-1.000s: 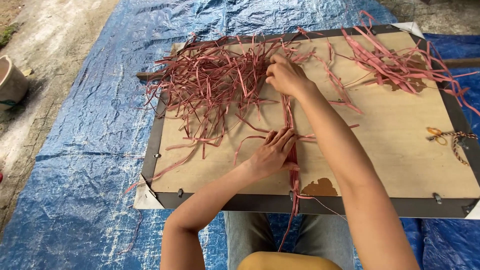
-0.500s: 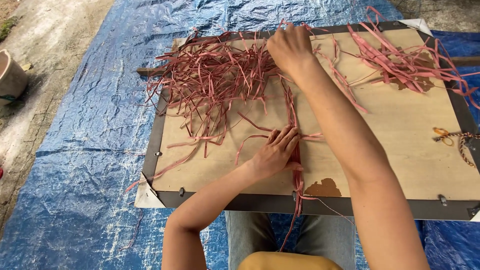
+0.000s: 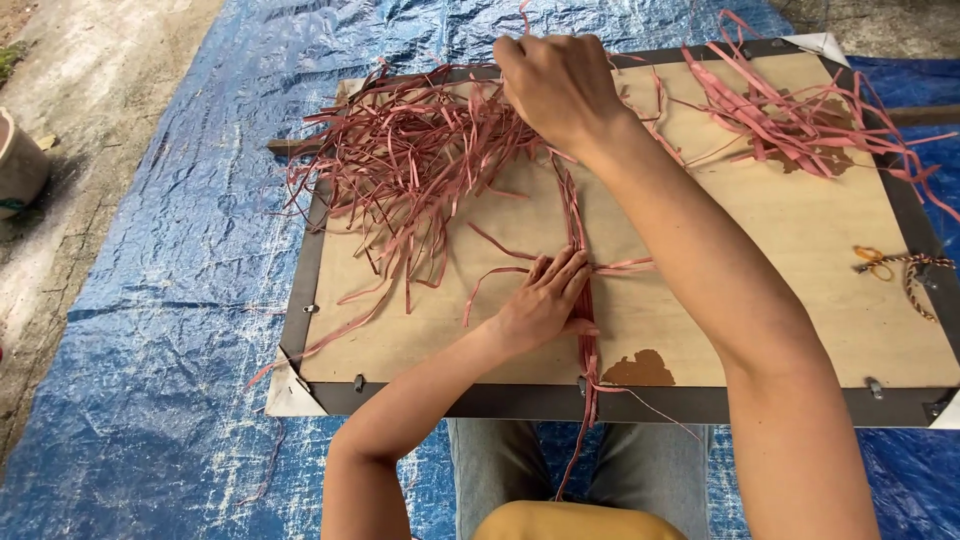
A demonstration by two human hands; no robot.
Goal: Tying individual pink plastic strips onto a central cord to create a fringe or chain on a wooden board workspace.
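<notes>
The left hand (image 3: pixel 545 300) is pressing flat, fingers open, on a bundle of pink strips (image 3: pixel 578 250) lying along the wooden board (image 3: pixel 780 260); the right hand (image 3: pixel 560 85) is gripping the bundle's far end. The strips look light, limp and tangle-prone, best held gathered near the ends.

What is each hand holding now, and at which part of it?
The right hand grips the far end of a bundle of pink strips. The left hand presses the same bundle flat on the wooden board, near its middle.
</notes>
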